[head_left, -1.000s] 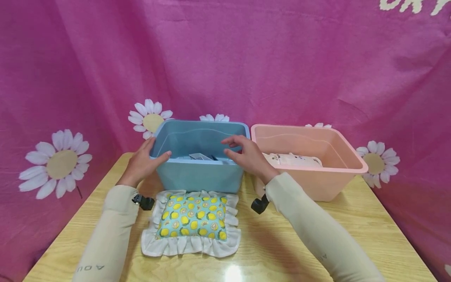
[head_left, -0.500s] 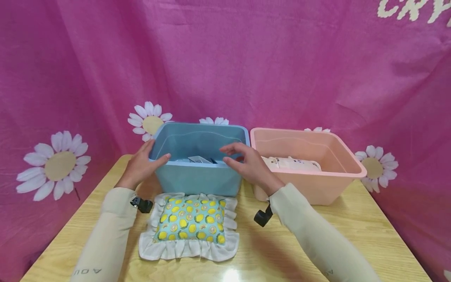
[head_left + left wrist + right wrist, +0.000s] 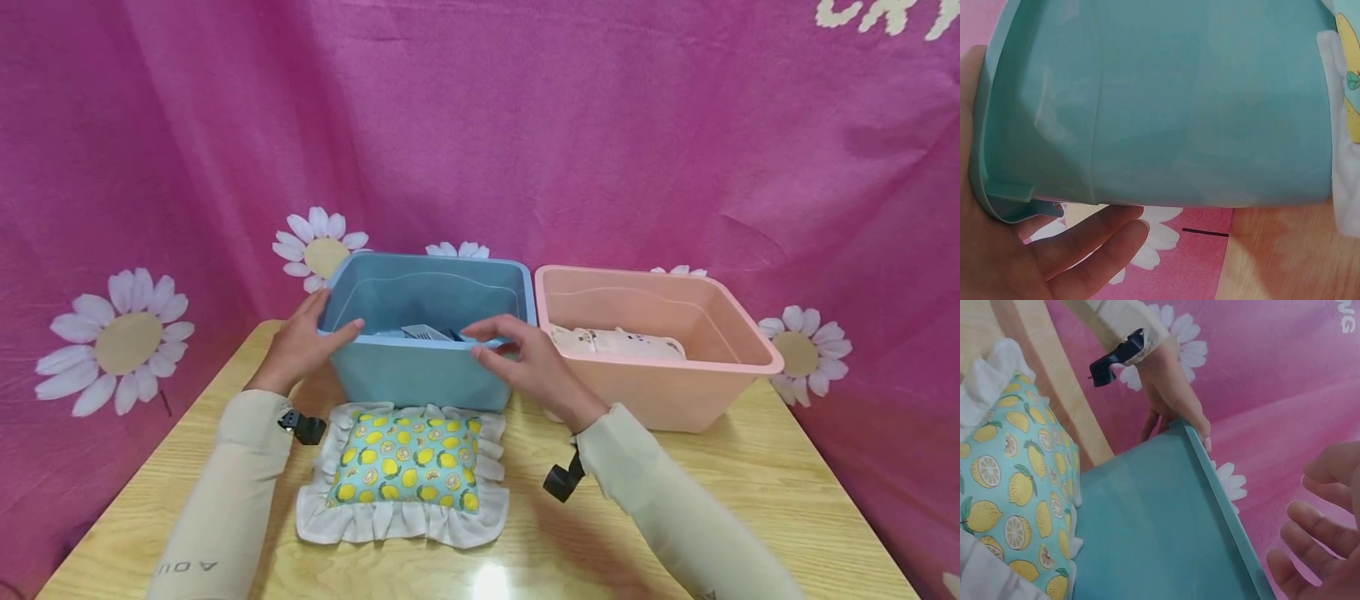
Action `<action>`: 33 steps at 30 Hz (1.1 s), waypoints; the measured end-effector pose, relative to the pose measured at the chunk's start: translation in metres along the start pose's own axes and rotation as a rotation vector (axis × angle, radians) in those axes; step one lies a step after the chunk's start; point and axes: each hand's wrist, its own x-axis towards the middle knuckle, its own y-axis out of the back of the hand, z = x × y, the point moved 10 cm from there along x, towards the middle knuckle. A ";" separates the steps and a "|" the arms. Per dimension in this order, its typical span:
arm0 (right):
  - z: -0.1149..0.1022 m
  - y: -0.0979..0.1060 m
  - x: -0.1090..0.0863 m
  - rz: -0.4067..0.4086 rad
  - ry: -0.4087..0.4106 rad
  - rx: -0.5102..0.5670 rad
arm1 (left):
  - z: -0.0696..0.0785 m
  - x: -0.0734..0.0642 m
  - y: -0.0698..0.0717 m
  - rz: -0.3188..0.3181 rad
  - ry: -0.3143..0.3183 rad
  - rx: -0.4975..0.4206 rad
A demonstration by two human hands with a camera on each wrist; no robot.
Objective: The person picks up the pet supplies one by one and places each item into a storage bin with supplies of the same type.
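Observation:
In the head view, my left hand (image 3: 296, 346) holds the left front corner of a blue plastic bin (image 3: 423, 375), thumb over the rim and fingers along the outside. The left wrist view shows those fingers (image 3: 1094, 244) spread beside the bin's wall. My right hand (image 3: 528, 358) is at the bin's right front rim, fingers loosely bent with nothing between them. Inside the bin lies a grey-white slotted piece (image 3: 425, 332) beside something dark, mostly hidden by the front wall. A lemon-print cushion (image 3: 405, 462) with white ruffles lies flat in front of the bin.
A pink bin (image 3: 637, 387) stands to the right of the blue one, with a white printed cloth item (image 3: 618, 342) in it. Both rest on a wooden table (image 3: 750, 483). A magenta curtain (image 3: 525, 125) with daisies hangs behind.
My right hand has lowered a little and shifted slightly left, its fingertips now lower at the front rim. My left hand stays on the bin's corner.

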 end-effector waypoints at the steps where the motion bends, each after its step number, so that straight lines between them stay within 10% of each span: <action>1: 0.000 -0.001 -0.001 -0.002 0.001 0.004 | 0.000 0.000 0.000 -0.003 0.002 0.002; 33: 0.013 -0.047 -0.026 -0.147 0.006 -0.071 | 0.002 -0.002 -0.002 -0.015 0.015 0.017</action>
